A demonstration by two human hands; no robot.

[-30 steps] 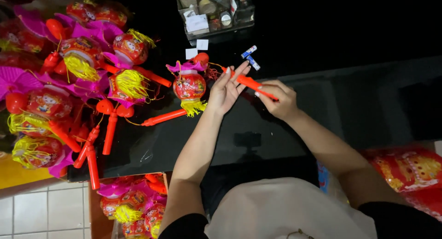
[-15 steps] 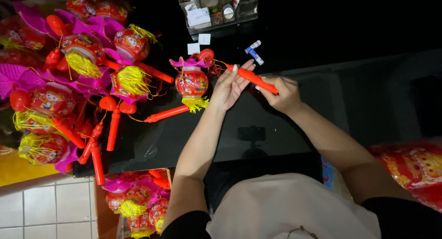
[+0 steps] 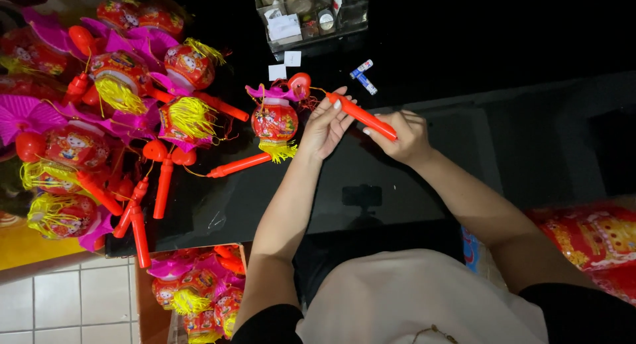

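Note:
Both of my hands hold one orange plastic handle stick (image 3: pixel 363 116) over the black table (image 3: pixel 265 205). My right hand (image 3: pixel 401 136) grips its lower end; my left hand (image 3: pixel 326 124) pinches the upper end with its fingers. A thin string runs from the stick's tip to a small red toy lantern (image 3: pixel 274 120) with a pink top and yellow tassel, lying just left of my left hand. Two small batteries (image 3: pixel 362 77) lie on the table beyond the stick.
A heap of similar red-and-pink lanterns (image 3: pixel 112 105) with orange sticks covers the table's left side. A clear organiser box (image 3: pixel 308 12) stands at the far edge. More lanterns fill a box (image 3: pixel 199 291) below the table; red packaging (image 3: pixel 589 238) lies at right.
My hands and the stick stay over the same spot; my left fingers have shifted along the stick's upper end. The view has drifted slightly.

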